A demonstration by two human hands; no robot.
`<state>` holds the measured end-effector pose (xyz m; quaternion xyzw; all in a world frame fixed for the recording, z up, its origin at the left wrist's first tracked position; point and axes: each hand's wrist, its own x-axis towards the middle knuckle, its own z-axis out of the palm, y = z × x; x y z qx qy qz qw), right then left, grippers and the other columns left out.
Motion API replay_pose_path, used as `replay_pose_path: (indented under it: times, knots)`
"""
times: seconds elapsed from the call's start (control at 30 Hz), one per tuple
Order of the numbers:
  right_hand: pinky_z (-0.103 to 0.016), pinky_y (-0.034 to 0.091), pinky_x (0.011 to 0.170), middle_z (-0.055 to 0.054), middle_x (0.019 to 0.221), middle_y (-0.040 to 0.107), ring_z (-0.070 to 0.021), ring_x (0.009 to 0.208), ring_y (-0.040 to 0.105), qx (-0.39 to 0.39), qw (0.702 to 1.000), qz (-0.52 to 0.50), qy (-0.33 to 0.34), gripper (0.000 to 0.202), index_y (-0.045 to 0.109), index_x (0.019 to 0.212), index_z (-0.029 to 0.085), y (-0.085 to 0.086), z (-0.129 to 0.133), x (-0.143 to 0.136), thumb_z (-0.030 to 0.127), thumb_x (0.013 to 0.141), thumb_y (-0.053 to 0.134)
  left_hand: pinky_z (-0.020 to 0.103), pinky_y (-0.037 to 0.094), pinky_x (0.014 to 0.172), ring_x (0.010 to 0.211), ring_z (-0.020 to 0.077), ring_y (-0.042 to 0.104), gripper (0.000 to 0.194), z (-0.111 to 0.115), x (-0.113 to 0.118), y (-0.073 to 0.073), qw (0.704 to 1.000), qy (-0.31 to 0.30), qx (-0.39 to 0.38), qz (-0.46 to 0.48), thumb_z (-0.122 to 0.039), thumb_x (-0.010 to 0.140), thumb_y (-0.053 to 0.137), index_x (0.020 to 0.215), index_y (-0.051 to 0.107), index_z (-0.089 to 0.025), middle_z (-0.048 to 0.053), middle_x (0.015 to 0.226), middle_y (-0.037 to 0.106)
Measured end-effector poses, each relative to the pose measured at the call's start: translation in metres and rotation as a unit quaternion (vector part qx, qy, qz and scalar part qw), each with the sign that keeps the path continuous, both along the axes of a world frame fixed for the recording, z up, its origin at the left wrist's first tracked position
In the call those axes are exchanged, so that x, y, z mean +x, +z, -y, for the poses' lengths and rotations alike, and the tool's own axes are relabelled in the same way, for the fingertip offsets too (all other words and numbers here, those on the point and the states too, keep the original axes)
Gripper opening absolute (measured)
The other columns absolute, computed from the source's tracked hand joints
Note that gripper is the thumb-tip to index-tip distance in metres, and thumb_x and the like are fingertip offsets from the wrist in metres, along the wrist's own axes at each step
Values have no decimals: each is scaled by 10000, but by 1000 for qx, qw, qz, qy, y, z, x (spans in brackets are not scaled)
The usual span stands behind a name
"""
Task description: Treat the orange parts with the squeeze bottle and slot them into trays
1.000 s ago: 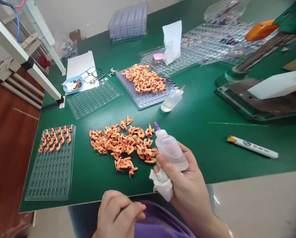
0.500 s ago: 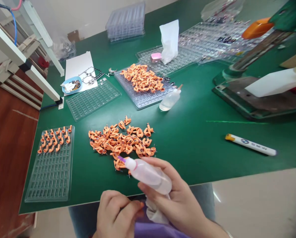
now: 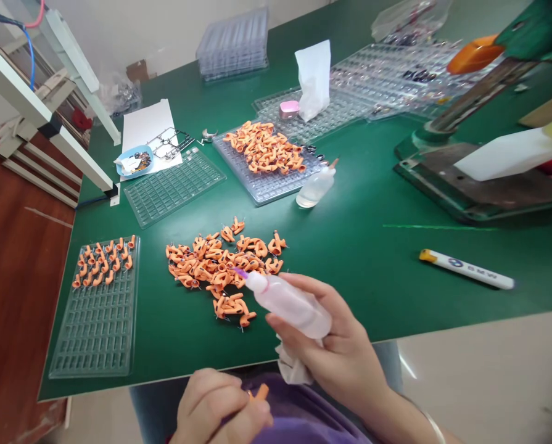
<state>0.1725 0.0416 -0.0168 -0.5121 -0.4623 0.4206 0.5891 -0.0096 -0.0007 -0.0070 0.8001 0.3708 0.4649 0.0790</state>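
Observation:
My right hand (image 3: 326, 327) is wrapped round a clear squeeze bottle (image 3: 294, 305) with a purple tip that points up and left; a crumpled white tissue (image 3: 293, 365) hangs beneath it in the same hand. At the bottom edge, my left hand (image 3: 220, 410) pinches a small orange part (image 3: 261, 392) between its fingers, in front of the purple clothing. A loose pile of orange curved parts (image 3: 211, 262) lies on the green table beyond both hands. On the left, a clear slotted tray (image 3: 95, 333) carries rows of similar orange parts at its far end.
Behind the pile, a stacked tray (image 3: 257, 196) bears more orange parts, with a second bottle (image 3: 315, 188) beside it. A white marker (image 3: 467, 269) lies right. A green metal press (image 3: 483, 185) stands at the far right. An unfilled-looking tray (image 3: 176, 188) and blue dish (image 3: 134, 161) sit back left.
My right hand has moved up and right with the bottle, away from my left hand. My left hand has lowered slightly, and the orange part in it shows more.

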Motion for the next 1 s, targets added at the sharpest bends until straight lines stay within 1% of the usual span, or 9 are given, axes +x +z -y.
replay_pose_path:
  times: [0.07, 0.13, 0.23, 0.33, 0.43, 0.63, 0.73, 0.83, 1.0]
  knots:
    - [-225, 516, 510, 18, 801, 694, -138, 574, 631, -52, 993, -100, 20, 360, 632, 1172, 302, 1, 2, 0, 263, 845, 779, 254, 594, 685, 776, 124, 672, 143, -2, -1, -1, 1000, -2, -8, 10, -110, 965, 568, 954, 698, -167, -5, 748, 693]
    - [-204, 479, 474, 42, 680, 657, -117, 509, 595, -117, 972, -193, 66, 387, 620, 1167, 276, 3, 7, -3, 298, 827, 801, 250, 594, 674, 760, 119, 663, 127, -4, 1, 0, 1000, -1, -6, 15, -98, 954, 582, 945, 695, -157, -10, 733, 690]
    - [-208, 486, 510, 30, 655, 691, -115, 518, 606, -221, 924, -284, 128, 476, 590, 1154, 240, 7, 15, -9, 329, 767, 851, 234, 585, 641, 734, 110, 647, 107, -8, 4, 4, 1000, 6, 4, 23, -104, 951, 596, 908, 686, -144, -13, 707, 675]
    - [-209, 494, 541, 13, 668, 725, -122, 553, 635, -276, 886, -336, 162, 576, 559, 1156, 227, 7, 21, -15, 312, 700, 900, 220, 571, 627, 722, 107, 636, 137, -12, 7, 9, 1000, 1, 5, 26, -130, 970, 576, 878, 678, -134, -7, 698, 664]
    - [-219, 515, 569, 11, 695, 728, -138, 608, 669, -279, 866, -375, 181, 631, 534, 1195, 221, 1, 24, -17, 274, 691, 910, 215, 565, 625, 704, 105, 628, 146, -14, 8, 10, 1000, 0, 6, 30, -131, 969, 575, 858, 670, -133, -8, 690, 652]
    - [-214, 530, 549, 16, 720, 737, -135, 577, 673, -264, 847, -404, 221, 669, 494, 1214, 253, -13, 24, -19, 310, 698, 917, 225, 562, 638, 722, 109, 628, 113, -10, 5, 3, 1000, 5, 5, 24, -112, 944, 608, 858, 677, -136, -7, 718, 649]
    - [-228, 541, 546, 26, 726, 722, -144, 579, 676, -270, 838, -417, 224, 682, 516, 1205, 267, -14, 24, -19, 330, 667, 931, 224, 559, 661, 750, 108, 629, 103, -8, 4, 1, 1000, 4, 11, 21, -105, 939, 617, 865, 683, -133, -5, 745, 650]
    - [-219, 534, 552, 28, 740, 707, -150, 610, 693, -279, 832, -428, 218, 681, 546, 1190, 257, -13, 25, -18, 317, 640, 943, 225, 556, 679, 772, 106, 622, 116, -8, 5, 3, 1000, 7, 15, 15, -106, 948, 609, 860, 681, -134, -6, 762, 650]
    - [-223, 529, 581, 21, 741, 710, -141, 625, 686, -257, 827, -450, 218, 635, 552, 1189, 248, -13, 28, -18, 269, 675, 925, 236, 556, 714, 810, 116, 635, 115, -10, 1, 4, 999, 23, 23, -29, -97, 944, 613, 873, 695, -134, 5, 792, 673]
